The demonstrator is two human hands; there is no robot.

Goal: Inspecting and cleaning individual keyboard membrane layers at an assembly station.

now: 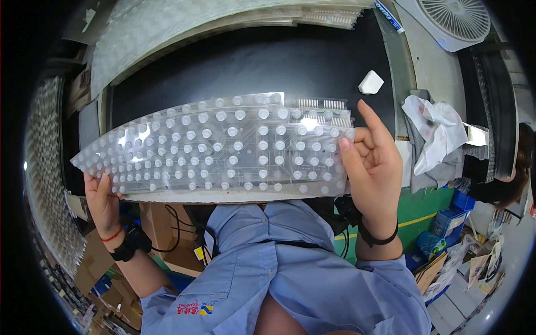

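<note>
A clear plastic keyboard membrane [249,148] with rows of whitish rubber domes and fine printed traces stretches between my hands, above the near edge of the black work surface. My left hand [101,202] pinches its lower left corner between thumb and fingers. At its right edge, my right hand [373,162] grips it, thumb on top and fingers curled beneath, while the index finger points out toward the far side. Comb-like contact tails [326,106] show at its far right corner. Beyond that fingertip lies a small white block [371,82].
A thick stack of dome sheets [184,28] lines the far edge of the black mat [240,64]. To the right are a marker pen [389,17], a white fan [455,19] and a crumpled white cloth [435,131]. Another stack of sheets [47,151] stands at the left.
</note>
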